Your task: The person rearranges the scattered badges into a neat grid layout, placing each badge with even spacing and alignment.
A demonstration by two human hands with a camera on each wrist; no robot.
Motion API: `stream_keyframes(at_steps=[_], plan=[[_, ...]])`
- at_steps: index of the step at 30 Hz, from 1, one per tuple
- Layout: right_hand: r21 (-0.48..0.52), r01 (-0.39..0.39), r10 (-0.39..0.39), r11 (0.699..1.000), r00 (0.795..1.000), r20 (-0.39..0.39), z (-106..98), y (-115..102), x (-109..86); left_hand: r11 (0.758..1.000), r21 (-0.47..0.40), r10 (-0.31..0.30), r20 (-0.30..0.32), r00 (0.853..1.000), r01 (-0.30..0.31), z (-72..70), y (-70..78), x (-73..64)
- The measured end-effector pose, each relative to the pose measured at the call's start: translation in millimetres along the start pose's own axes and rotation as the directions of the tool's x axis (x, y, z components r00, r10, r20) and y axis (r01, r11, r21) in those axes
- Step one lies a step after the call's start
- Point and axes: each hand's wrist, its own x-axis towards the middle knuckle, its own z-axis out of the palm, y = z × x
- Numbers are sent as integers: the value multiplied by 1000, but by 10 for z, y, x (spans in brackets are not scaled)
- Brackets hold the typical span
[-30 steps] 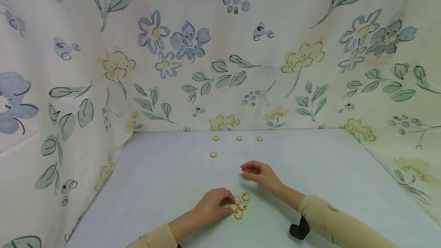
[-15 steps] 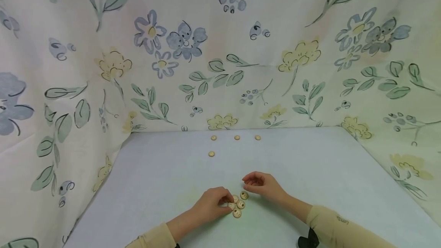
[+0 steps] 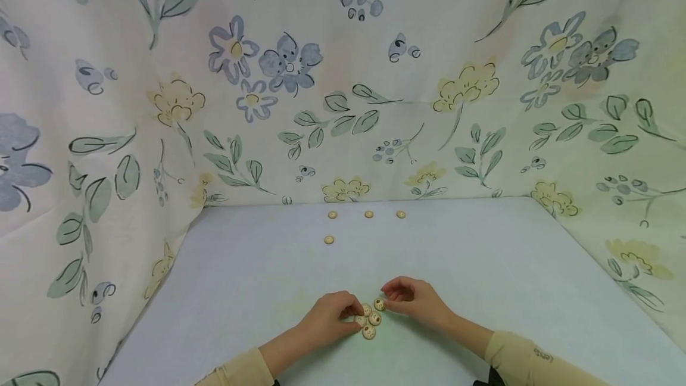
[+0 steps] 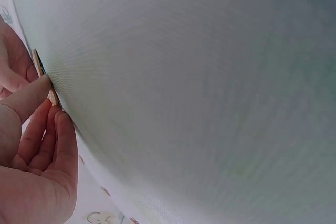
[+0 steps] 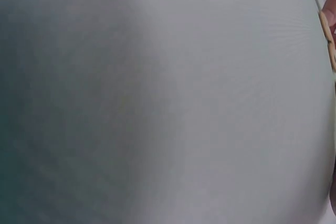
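Observation:
Several round, pale wooden buttons with dark marks lie clustered on the table in the head view. My left hand (image 3: pixel 333 314) rests at the cluster's left side, its thumb and index finger curved around the leftmost button (image 3: pixel 360 320). In the left wrist view, a thin button edge (image 4: pixel 54 98) shows between the left thumb and fingers. At the cluster's upper right, my right hand (image 3: pixel 420 301) has its thumb tip right at the edge of a button (image 3: pixel 379 304), with the fingers loosely bent above it. The right wrist view shows mostly tabletop, with button edges (image 5: pixel 325 26) at its right side.
Toward the back of the white table (image 3: pixel 257 255), three buttons form a row: a left one (image 3: pixel 333 214), a middle one (image 3: pixel 369 214) and a right one (image 3: pixel 401 214). Another button (image 3: pixel 329 239) lies before the left one. A floral curtain (image 3: pixel 300 136) surrounds the table.
My right hand has come back toward me, from behind the cluster down to its upper-right button. The left hand stays at the cluster, and the buttons keep their arrangement.

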Motion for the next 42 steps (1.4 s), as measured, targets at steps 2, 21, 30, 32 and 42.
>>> stream_keyframes(at_steps=[2, 21, 30, 32, 42], plan=[[-46, 24, -25, 999, 1000, -2, 6, 3, -3, 1000, -4, 3, -2, 1000, -3, 0, -1, -2], [-245, 230, -200, 942, 970, 138, -19, -14, 92, 1000, -10, 1, 4, 1000, -1, 17, -33, 2], [-256, 214, -174, 942, 970, 170, -38, -51, 133, 1000, -9, 3, 5, 1000, -3, 5, -29, 4], [-259, 219, -178, 941, 969, 172, -39, -53, 137, 1000, -10, 2, 6, 1000, -2, 2, -30, 3], [-267, 240, -194, 933, 963, 188, -64, -37, 175, 1000, -5, 10, 5, 1000, -10, 0, -30, 6]])
